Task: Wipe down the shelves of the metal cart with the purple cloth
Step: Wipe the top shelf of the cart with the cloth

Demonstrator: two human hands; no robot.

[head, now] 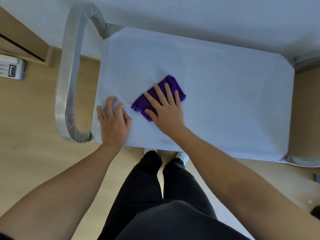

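The metal cart's top shelf (225, 94) fills the middle of the head view, pale and shiny. A folded purple cloth (174, 85) lies on its left half. My right hand (166, 108) presses flat on the cloth with straight, spread fingers and covers its near part. My left hand (113, 120) rests on the shelf's front left corner, fingers lying loosely over the surface near the edge. The two hands are a short gap apart. Lower shelves are hidden under the top one.
The cart's curved handle bar (69, 80) loops out to the left of the shelf. A white device (11, 69) sits on the wooden floor at far left beside a wooden cabinet (22, 40). My legs (164, 187) stand against the cart's near edge.
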